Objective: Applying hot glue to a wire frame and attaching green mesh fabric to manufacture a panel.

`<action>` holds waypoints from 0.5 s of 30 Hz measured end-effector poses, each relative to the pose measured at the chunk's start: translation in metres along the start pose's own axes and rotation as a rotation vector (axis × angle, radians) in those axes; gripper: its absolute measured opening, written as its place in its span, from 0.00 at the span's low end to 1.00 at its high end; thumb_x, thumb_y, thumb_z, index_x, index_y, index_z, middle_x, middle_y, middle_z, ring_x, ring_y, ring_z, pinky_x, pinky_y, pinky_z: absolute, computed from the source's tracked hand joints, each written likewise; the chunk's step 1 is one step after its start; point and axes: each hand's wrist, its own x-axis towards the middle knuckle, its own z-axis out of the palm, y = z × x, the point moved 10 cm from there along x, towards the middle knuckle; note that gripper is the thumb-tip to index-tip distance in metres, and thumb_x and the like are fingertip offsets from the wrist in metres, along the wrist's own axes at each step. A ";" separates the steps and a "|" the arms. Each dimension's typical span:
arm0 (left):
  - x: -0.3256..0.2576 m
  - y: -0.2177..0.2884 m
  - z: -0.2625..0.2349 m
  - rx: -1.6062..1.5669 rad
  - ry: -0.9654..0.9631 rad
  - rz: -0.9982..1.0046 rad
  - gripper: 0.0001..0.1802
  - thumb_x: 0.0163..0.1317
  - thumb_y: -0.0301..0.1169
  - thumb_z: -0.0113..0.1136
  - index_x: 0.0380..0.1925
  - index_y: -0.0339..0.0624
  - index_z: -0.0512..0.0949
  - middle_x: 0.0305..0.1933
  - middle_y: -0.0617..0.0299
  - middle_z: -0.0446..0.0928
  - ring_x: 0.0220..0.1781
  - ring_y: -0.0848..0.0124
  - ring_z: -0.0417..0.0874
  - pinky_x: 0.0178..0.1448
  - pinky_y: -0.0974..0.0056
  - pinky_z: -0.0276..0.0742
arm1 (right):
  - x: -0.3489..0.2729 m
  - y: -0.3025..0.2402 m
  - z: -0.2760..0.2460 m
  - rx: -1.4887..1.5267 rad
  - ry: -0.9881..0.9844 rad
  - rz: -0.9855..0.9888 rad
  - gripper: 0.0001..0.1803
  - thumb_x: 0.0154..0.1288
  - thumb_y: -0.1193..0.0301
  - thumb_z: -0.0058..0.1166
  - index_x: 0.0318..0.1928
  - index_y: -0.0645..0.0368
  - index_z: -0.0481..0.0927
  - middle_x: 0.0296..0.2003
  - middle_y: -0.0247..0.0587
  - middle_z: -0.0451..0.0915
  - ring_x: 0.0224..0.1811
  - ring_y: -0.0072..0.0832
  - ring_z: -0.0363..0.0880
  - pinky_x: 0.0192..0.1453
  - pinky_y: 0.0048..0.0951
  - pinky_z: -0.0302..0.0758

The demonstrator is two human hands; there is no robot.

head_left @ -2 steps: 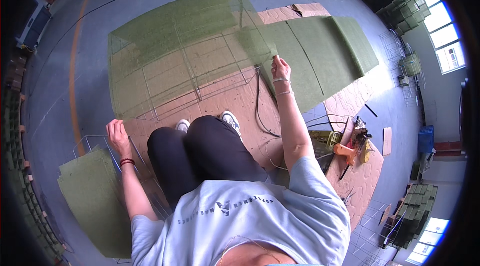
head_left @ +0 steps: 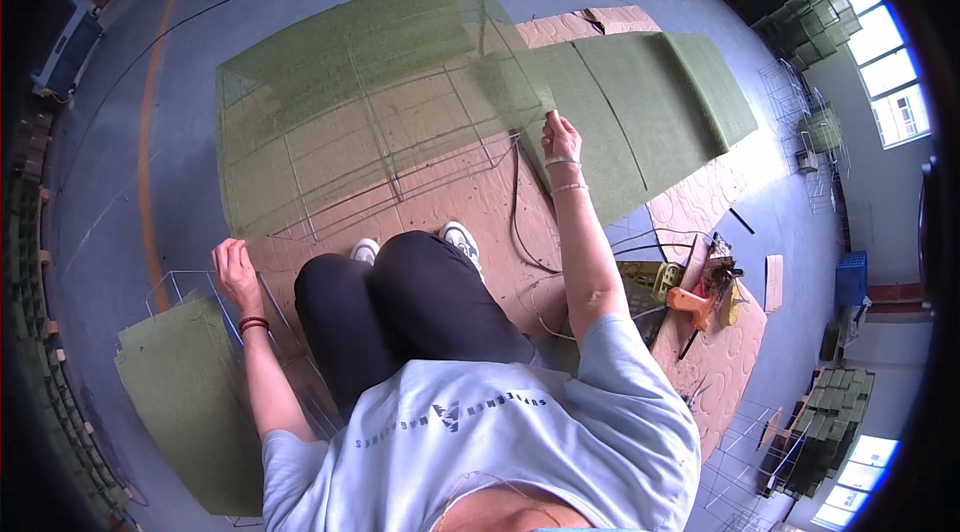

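A sheet of thin, see-through green fabric (head_left: 300,147) is stretched over a wire frame (head_left: 397,187) in front of my knees. My left hand (head_left: 236,273) pinches the sheet's near left corner, fingers closed. At its right corner my right hand (head_left: 562,137) grips the fabric edge, thumb and fingers pressed together. The frame's thin metal rods show through the cloth. Beyond my right hand lie flat green fabric sheets (head_left: 610,122), one with a folded or rolled strip along it. Beside my left forearm, more green fabric (head_left: 185,392) lies over another wire frame (head_left: 175,277).
Cardboard (head_left: 440,202) covers the floor under the frame and my shoes. An orange glue gun (head_left: 690,305) rests among tools at the right, near a yellow-green box (head_left: 650,277). A black cable (head_left: 517,202) curves over the cardboard. Stacked green boxes (head_left: 835,412) stand far right.
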 end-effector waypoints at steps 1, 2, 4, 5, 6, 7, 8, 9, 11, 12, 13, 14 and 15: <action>0.000 -0.001 0.000 0.002 -0.001 -0.007 0.06 0.47 0.18 0.56 0.28 0.36 0.74 0.34 0.58 0.72 0.39 0.61 0.74 0.42 0.60 0.72 | -0.002 0.005 0.003 0.060 -0.028 0.049 0.07 0.58 0.67 0.56 0.28 0.56 0.75 0.19 0.26 0.70 0.19 0.14 0.66 0.16 0.14 0.60; 0.000 -0.001 0.001 0.000 -0.001 -0.007 0.06 0.47 0.18 0.56 0.28 0.36 0.74 0.34 0.58 0.72 0.39 0.61 0.74 0.42 0.60 0.72 | -0.004 0.009 0.006 0.120 -0.057 0.099 0.07 0.58 0.67 0.56 0.28 0.55 0.76 0.19 0.26 0.71 0.19 0.14 0.67 0.17 0.14 0.60; -0.002 -0.002 0.000 -0.018 0.000 -0.016 0.06 0.48 0.18 0.56 0.28 0.36 0.74 0.34 0.58 0.72 0.39 0.61 0.74 0.43 0.60 0.71 | -0.011 0.010 0.014 0.094 -0.088 0.121 0.07 0.58 0.68 0.57 0.28 0.55 0.75 0.20 0.26 0.71 0.19 0.14 0.67 0.17 0.14 0.60; -0.002 -0.002 0.000 -0.018 -0.001 -0.017 0.06 0.48 0.18 0.56 0.28 0.36 0.74 0.34 0.58 0.72 0.39 0.61 0.74 0.43 0.60 0.71 | -0.015 0.012 0.021 0.069 -0.120 0.143 0.06 0.58 0.68 0.57 0.28 0.55 0.75 0.20 0.26 0.71 0.20 0.14 0.67 0.17 0.14 0.60; -0.001 -0.002 0.000 -0.021 0.001 -0.016 0.06 0.48 0.18 0.56 0.28 0.36 0.74 0.34 0.57 0.72 0.40 0.61 0.74 0.43 0.60 0.71 | -0.014 0.013 0.019 0.069 -0.117 0.142 0.06 0.58 0.68 0.57 0.28 0.55 0.75 0.20 0.26 0.71 0.20 0.14 0.67 0.17 0.14 0.60; -0.001 -0.001 0.000 -0.023 0.004 -0.015 0.06 0.48 0.18 0.56 0.28 0.36 0.74 0.34 0.57 0.72 0.40 0.61 0.74 0.43 0.60 0.71 | -0.013 0.011 0.020 0.036 -0.147 0.119 0.06 0.57 0.69 0.57 0.28 0.56 0.75 0.20 0.26 0.71 0.20 0.14 0.67 0.17 0.13 0.60; 0.000 0.000 0.000 -0.025 0.003 -0.014 0.06 0.48 0.18 0.56 0.28 0.36 0.74 0.34 0.57 0.72 0.40 0.61 0.74 0.43 0.60 0.71 | -0.013 0.010 0.022 0.003 -0.178 0.096 0.06 0.57 0.69 0.57 0.28 0.56 0.75 0.20 0.26 0.71 0.20 0.14 0.67 0.18 0.13 0.60; 0.000 0.001 0.000 -0.027 -0.001 -0.017 0.06 0.48 0.18 0.56 0.28 0.36 0.74 0.34 0.57 0.72 0.40 0.61 0.74 0.44 0.60 0.71 | -0.011 0.009 0.020 -0.002 -0.174 0.077 0.06 0.56 0.70 0.58 0.28 0.56 0.75 0.20 0.26 0.70 0.20 0.14 0.67 0.18 0.13 0.60; 0.000 0.001 0.001 -0.031 -0.005 -0.018 0.05 0.48 0.18 0.56 0.28 0.36 0.74 0.34 0.57 0.72 0.40 0.60 0.74 0.44 0.60 0.71 | -0.009 0.008 0.019 0.000 -0.182 0.051 0.05 0.56 0.70 0.58 0.28 0.56 0.75 0.20 0.26 0.70 0.20 0.14 0.66 0.18 0.13 0.60; 0.000 0.000 0.001 -0.032 -0.007 -0.020 0.05 0.48 0.18 0.56 0.28 0.36 0.74 0.35 0.57 0.72 0.40 0.60 0.74 0.44 0.60 0.71 | -0.009 0.006 0.020 0.000 -0.194 0.028 0.05 0.56 0.70 0.58 0.28 0.56 0.76 0.19 0.25 0.70 0.20 0.13 0.66 0.18 0.13 0.59; 0.000 0.000 0.001 -0.034 -0.009 -0.022 0.05 0.48 0.18 0.56 0.28 0.36 0.74 0.35 0.57 0.72 0.40 0.60 0.74 0.44 0.60 0.71 | -0.009 0.007 0.021 0.001 -0.194 0.028 0.05 0.56 0.70 0.58 0.28 0.56 0.76 0.19 0.25 0.70 0.20 0.13 0.66 0.18 0.13 0.59; -0.001 0.001 0.001 -0.034 -0.009 -0.021 0.05 0.48 0.18 0.56 0.28 0.36 0.74 0.35 0.57 0.72 0.40 0.60 0.74 0.44 0.60 0.71 | -0.009 0.010 0.020 0.004 -0.155 0.029 0.07 0.56 0.70 0.59 0.25 0.55 0.75 0.18 0.25 0.70 0.17 0.12 0.65 0.16 0.12 0.58; 0.000 0.001 0.001 -0.036 -0.010 -0.025 0.05 0.48 0.18 0.56 0.28 0.36 0.74 0.35 0.57 0.72 0.40 0.60 0.74 0.44 0.59 0.71 | -0.009 0.011 0.017 0.007 -0.116 0.030 0.10 0.55 0.69 0.60 0.22 0.54 0.74 0.16 0.25 0.69 0.15 0.11 0.63 0.14 0.12 0.57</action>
